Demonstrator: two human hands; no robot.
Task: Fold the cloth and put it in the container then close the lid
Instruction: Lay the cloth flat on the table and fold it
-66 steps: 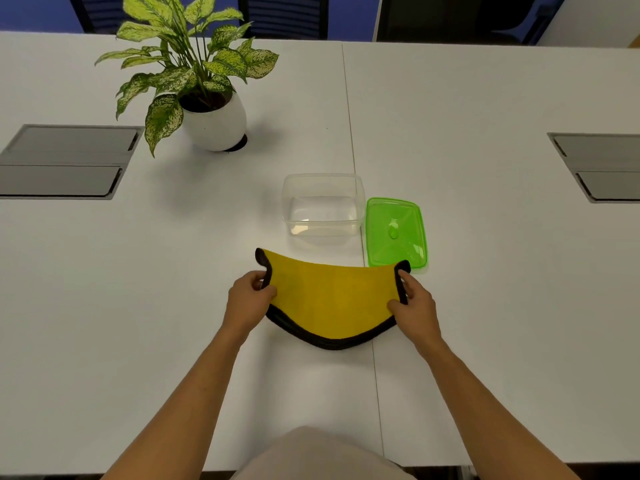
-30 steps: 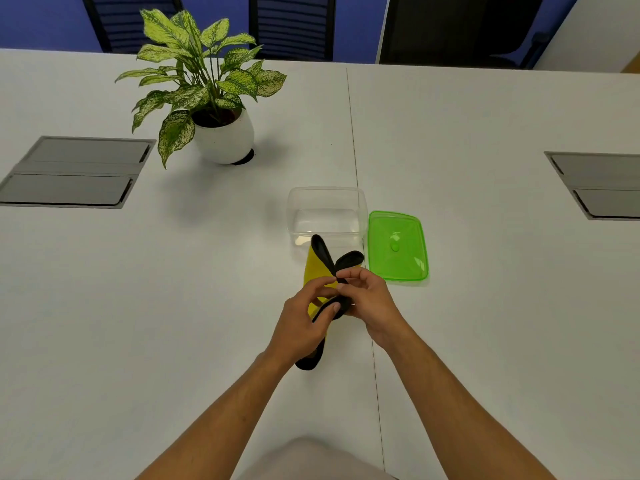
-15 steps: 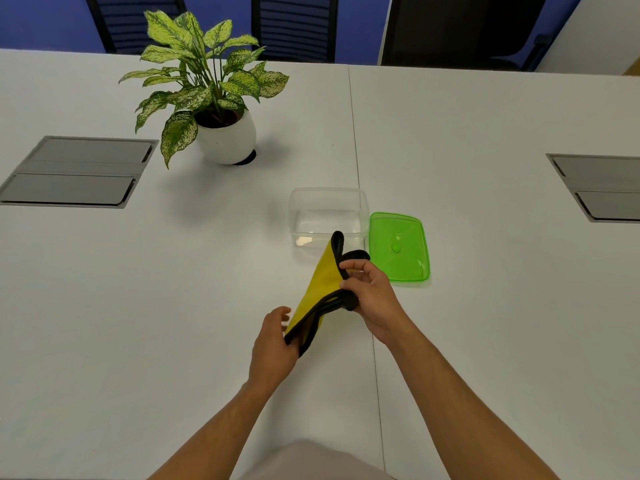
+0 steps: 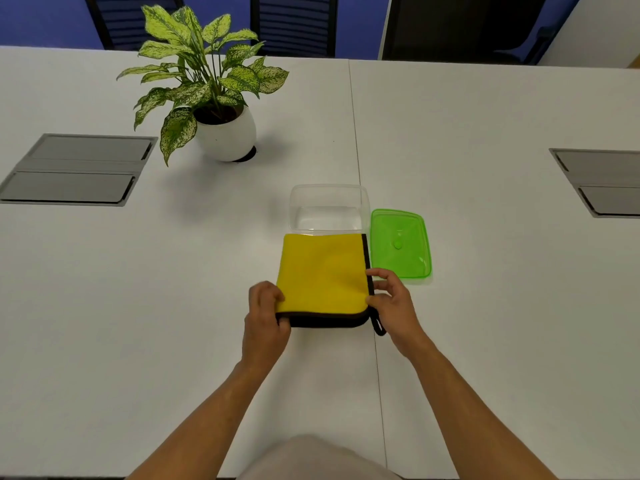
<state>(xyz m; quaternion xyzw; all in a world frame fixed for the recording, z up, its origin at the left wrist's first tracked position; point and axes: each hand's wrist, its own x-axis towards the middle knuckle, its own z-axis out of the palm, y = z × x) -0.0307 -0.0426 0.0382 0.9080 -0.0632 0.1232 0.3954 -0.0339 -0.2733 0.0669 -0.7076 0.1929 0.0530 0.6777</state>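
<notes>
Squarely at the middle of the white table (image 4: 104, 306) lay the yellow cloth (image 4: 322, 271), folded flat into a near-square with black trim along its right and near edges and a small black loop trailing from its corner at 5 o'clock. The left hand (image 4: 265, 322) pinched the cloth's corner at 7 o'clock, thumb on the yellow top and fingers curled at the black edge. The right hand (image 4: 393, 303) met the cloth at its 4 o'clock side: its thumb and forefinger touched the black-trimmed edge with a small gap between their tips, so whether they actually clamped the fabric could not be told.

At 12 o'clock from the cloth stood the clear container (image 4: 329, 209), open and with nothing inside; the cloth's far edge lay right against its near wall or just over it, and which could not be told. The green lid (image 4: 400, 244) lay flat on the table at 2 o'clock from the cloth, just beside the container's right wall and close to the cloth's right trim.

Farther off, at 11 o'clock, a leafy potted plant (image 4: 207, 88) stood in a round white pot. Grey panels were set flush into the tabletop at 9 o'clock (image 4: 76, 169) and at 3 o'clock (image 4: 602, 183), well apart from the work. Dark chairs (image 4: 294, 26) stood beyond the far edge at 12 o'clock.
</notes>
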